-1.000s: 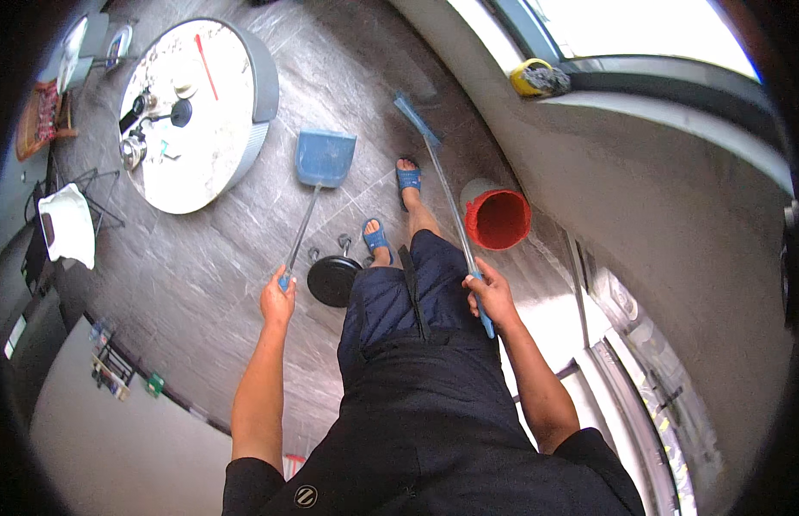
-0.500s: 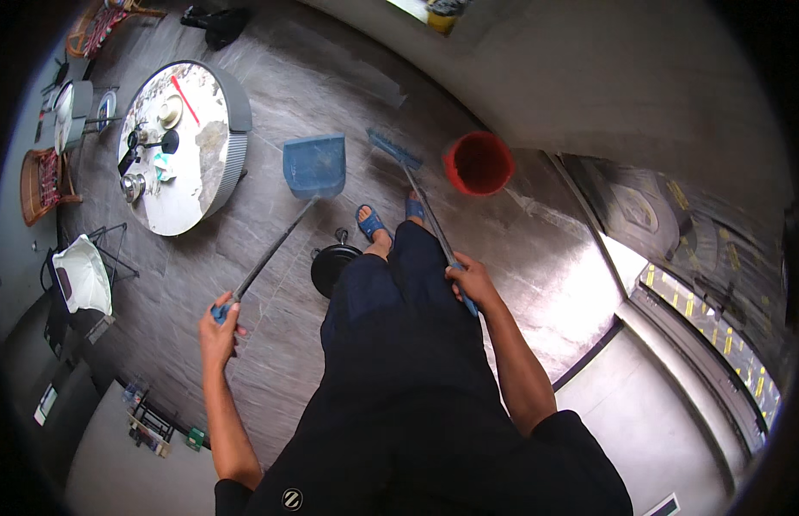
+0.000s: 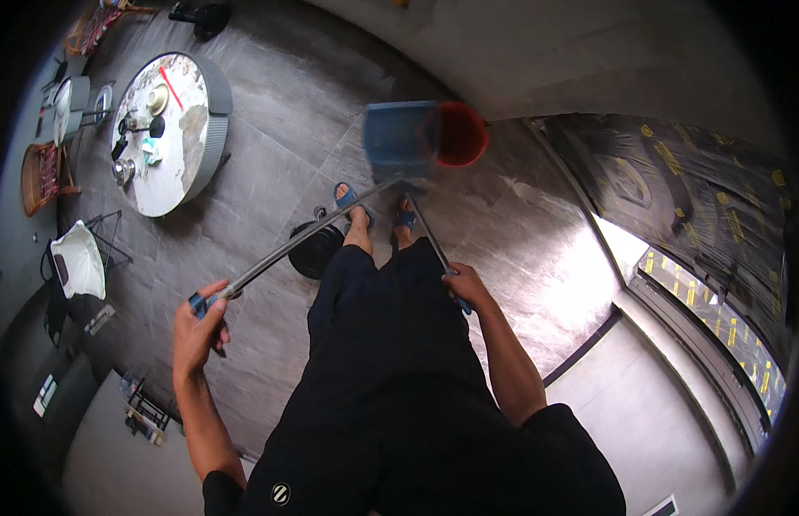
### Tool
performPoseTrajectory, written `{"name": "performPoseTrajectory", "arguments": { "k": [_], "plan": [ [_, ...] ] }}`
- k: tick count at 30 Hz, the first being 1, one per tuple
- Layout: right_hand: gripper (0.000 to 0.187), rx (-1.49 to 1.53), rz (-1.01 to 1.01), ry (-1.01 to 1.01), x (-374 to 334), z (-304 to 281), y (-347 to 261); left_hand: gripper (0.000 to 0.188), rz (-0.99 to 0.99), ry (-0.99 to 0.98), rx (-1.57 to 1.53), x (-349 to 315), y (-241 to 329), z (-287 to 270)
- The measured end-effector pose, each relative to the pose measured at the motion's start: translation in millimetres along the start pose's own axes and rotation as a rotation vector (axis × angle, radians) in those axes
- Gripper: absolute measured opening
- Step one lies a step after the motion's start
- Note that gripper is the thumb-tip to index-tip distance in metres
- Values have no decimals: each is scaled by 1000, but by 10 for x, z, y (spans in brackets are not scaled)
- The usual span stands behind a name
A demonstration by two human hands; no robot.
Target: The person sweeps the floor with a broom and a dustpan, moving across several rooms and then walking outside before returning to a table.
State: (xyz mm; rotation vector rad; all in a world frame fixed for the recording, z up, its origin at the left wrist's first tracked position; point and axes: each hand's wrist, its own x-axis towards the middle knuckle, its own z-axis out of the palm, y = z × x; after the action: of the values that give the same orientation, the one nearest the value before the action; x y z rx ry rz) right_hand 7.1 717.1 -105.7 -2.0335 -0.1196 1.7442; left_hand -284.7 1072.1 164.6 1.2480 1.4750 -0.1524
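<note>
My left hand [image 3: 200, 331] is closed round the blue end of the long handle of a blue dustpan [image 3: 394, 138]. The pan is up against the left side of a red bucket [image 3: 465, 136] and overlaps its rim in the picture; motion blurs both there, and I cannot tell whether they touch. My right hand [image 3: 466, 287] grips the handle of a broom [image 3: 427, 225]. The broom's head, beside my feet and below the pan, is blurred and partly behind the dustpan's handle.
A round table [image 3: 190, 129] with a cup and other small things stands at the left. A black round stool [image 3: 315, 251] is by my left foot. Beyond it are a white chair [image 3: 79, 265] and a wicker chair [image 3: 40, 179]. A wall runs past the bucket.
The dustpan has swung right, from near the table to the red bucket. The broom's head has drawn back closer to my feet. My left hand has shifted slightly left.
</note>
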Motion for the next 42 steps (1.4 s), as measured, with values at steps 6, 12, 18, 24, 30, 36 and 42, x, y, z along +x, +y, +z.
{"name": "performPoseTrajectory", "arguments": {
  "k": [6,12,18,24,30,36,42],
  "plan": [
    [21,72,-2,11,-89,-89,244,46,-25,-224,-323,223,-206,696],
    [30,75,19,67,-163,-168,229,48,-171,-335,-688,558,-686,1237],
    [35,18,-8,123,-194,-137,128,37,-374,-368,-1016,799,-942,1487],
    [52,-18,32,40,-125,-126,84,40,-505,-474,-1315,1156,-1356,1514],
    [47,-73,-3,68,-31,-127,139,42,-522,-498,-1402,1208,-1572,1574],
    [47,-115,15,36,-28,-154,32,43,-524,-518,-1378,1243,-1640,1603],
    [50,-48,2,4,-1,-170,113,37,-530,-576,-1375,1131,-1685,1545]
  ]
}}
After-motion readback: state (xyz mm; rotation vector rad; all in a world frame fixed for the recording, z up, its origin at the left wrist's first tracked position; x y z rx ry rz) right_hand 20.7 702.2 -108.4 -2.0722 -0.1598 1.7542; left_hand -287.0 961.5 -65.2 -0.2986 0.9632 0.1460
